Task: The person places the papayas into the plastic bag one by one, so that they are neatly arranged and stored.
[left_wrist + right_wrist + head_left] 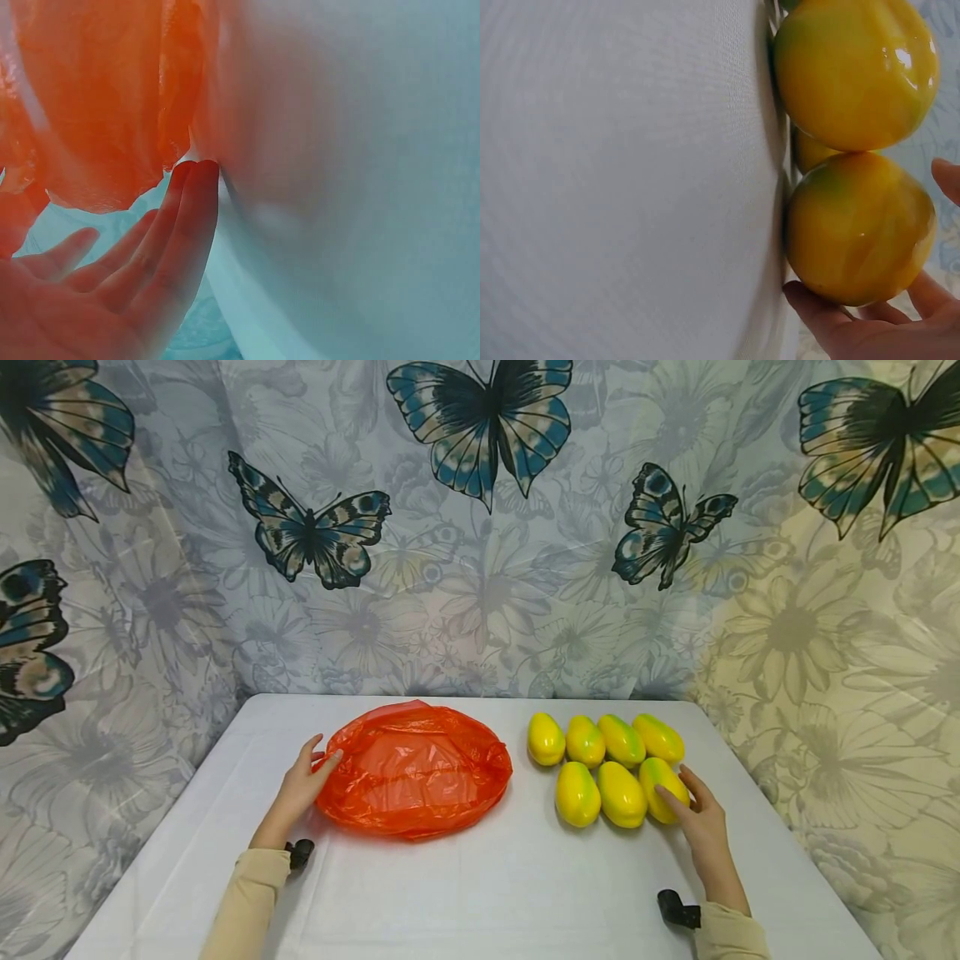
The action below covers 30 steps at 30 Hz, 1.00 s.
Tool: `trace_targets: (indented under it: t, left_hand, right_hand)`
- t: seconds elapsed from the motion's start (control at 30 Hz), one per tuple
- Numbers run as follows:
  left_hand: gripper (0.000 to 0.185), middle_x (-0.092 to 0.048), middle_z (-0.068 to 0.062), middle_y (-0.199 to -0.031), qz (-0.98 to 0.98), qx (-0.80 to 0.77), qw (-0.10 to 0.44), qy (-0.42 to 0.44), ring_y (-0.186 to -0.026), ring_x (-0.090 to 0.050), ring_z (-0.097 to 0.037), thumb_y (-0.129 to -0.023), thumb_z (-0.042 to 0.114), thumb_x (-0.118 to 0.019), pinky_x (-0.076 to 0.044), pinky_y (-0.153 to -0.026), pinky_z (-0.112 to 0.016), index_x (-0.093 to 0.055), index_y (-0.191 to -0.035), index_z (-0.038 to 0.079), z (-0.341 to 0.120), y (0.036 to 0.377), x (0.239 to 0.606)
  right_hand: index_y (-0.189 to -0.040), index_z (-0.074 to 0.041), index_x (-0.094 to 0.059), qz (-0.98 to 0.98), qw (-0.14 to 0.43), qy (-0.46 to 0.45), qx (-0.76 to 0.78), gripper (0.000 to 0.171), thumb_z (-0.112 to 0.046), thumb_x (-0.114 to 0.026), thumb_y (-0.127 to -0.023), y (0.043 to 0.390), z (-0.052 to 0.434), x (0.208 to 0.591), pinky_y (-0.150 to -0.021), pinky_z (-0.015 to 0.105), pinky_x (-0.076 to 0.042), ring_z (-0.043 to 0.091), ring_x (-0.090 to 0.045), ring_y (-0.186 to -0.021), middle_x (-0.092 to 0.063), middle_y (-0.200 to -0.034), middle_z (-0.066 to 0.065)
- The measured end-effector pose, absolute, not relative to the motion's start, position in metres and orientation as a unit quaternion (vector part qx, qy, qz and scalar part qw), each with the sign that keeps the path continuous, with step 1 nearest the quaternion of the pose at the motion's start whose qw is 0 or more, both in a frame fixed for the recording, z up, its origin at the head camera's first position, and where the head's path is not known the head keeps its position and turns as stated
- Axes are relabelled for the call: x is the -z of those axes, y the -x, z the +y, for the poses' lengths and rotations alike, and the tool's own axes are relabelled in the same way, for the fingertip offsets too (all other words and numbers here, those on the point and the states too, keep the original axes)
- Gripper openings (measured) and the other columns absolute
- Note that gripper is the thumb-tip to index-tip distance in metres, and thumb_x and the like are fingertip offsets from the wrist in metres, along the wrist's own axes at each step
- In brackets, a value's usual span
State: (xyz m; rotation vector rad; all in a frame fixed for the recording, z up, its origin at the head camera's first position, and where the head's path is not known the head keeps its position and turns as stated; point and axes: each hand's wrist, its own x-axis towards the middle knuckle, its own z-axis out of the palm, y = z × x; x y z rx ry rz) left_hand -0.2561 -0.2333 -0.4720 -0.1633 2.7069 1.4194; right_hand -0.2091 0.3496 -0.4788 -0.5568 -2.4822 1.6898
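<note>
An orange plastic bag (416,768) lies crumpled on the white table (487,885). My left hand (318,760) rests at its left edge, fingers straight, fingertips touching the plastic; the left wrist view shows the hand (150,255) against the bag (97,97). Several yellow-green mangoes (600,760) lie in two rows to the right. My right hand (693,814) cups the front-right mango (660,777), thumb touching one side and fingers along the other. In the right wrist view one fingertip stands just apart from that mango (859,229).
A butterfly-and-flower patterned cloth (480,568) hangs behind and beside the table. Bare tabletop stretches in front of the bag and the mangoes. A small black wrist mount (675,908) sits at each sleeve.
</note>
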Motion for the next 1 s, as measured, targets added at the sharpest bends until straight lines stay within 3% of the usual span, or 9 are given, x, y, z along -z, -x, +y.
trace_targets:
  t: [0.37, 0.5, 0.63, 0.77, 1.0]
  left_hand:
    - [0.078, -0.029, -0.031, -0.153, 0.868, -0.489, 0.052, 0.069, -0.141, -0.028, -0.047, -0.101, 0.050, -0.044, -0.026, -0.115, -0.062, -0.010, -0.157, 0.007, -0.2388, 0.2568, 0.4753]
    - [0.077, -0.030, -0.032, -0.152, 0.857, -0.508, 0.052, 0.073, -0.139, -0.034, -0.046, -0.100, 0.049, -0.045, -0.034, -0.112, -0.059, -0.013, -0.156, 0.006, -0.2413, 0.2556, 0.4768]
    - [0.075, -0.033, -0.032, -0.150, 0.845, -0.528, 0.047, 0.077, -0.128, -0.048, -0.043, -0.100, 0.049, -0.047, -0.052, -0.095, -0.040, -0.018, -0.156, 0.007, -0.2431, 0.2535, 0.4785]
    - [0.073, -0.037, -0.031, -0.149, 0.835, -0.543, 0.041, 0.078, -0.114, -0.059, -0.036, -0.099, 0.047, -0.049, -0.053, -0.073, -0.021, -0.022, -0.155, 0.008, -0.2434, 0.2521, 0.4800]
    - [0.073, -0.039, -0.029, -0.148, 0.830, -0.551, 0.042, 0.081, -0.114, -0.059, -0.031, -0.099, 0.049, -0.049, -0.051, -0.071, -0.018, -0.022, -0.155, 0.009, -0.2420, 0.2511, 0.4807]
  right_hand:
    - [-0.157, -0.019, -0.016, -0.819, 0.030, 0.182, -0.544, 0.080, -0.044, -0.060, -0.095, 0.2089, 0.3498, 0.4786, -0.122, 0.051, -0.018, 0.038, -0.014, -0.150, -0.011, -0.165, 0.010]
    - [-0.157, -0.019, -0.016, -0.822, 0.026, 0.181, -0.539, 0.079, -0.042, -0.060, -0.096, 0.2091, 0.3490, 0.4777, -0.122, 0.051, -0.020, 0.036, -0.018, -0.149, -0.011, -0.165, 0.011]
    - [-0.157, -0.018, -0.015, -0.825, 0.022, 0.176, -0.536, 0.079, -0.039, -0.060, -0.096, 0.2092, 0.3488, 0.4769, -0.121, 0.050, -0.021, 0.036, -0.019, -0.148, -0.011, -0.165, 0.013]
    - [-0.158, -0.018, -0.014, -0.826, 0.017, 0.176, -0.535, 0.078, -0.039, -0.059, -0.097, 0.2089, 0.3491, 0.4764, -0.122, 0.050, -0.021, 0.035, -0.018, -0.149, -0.010, -0.165, 0.013]
    - [-0.157, -0.018, -0.017, -0.825, 0.028, 0.186, -0.534, 0.077, -0.041, -0.058, -0.096, 0.2067, 0.3479, 0.4755, -0.121, 0.051, -0.023, 0.034, -0.021, -0.146, -0.011, -0.165, 0.013]
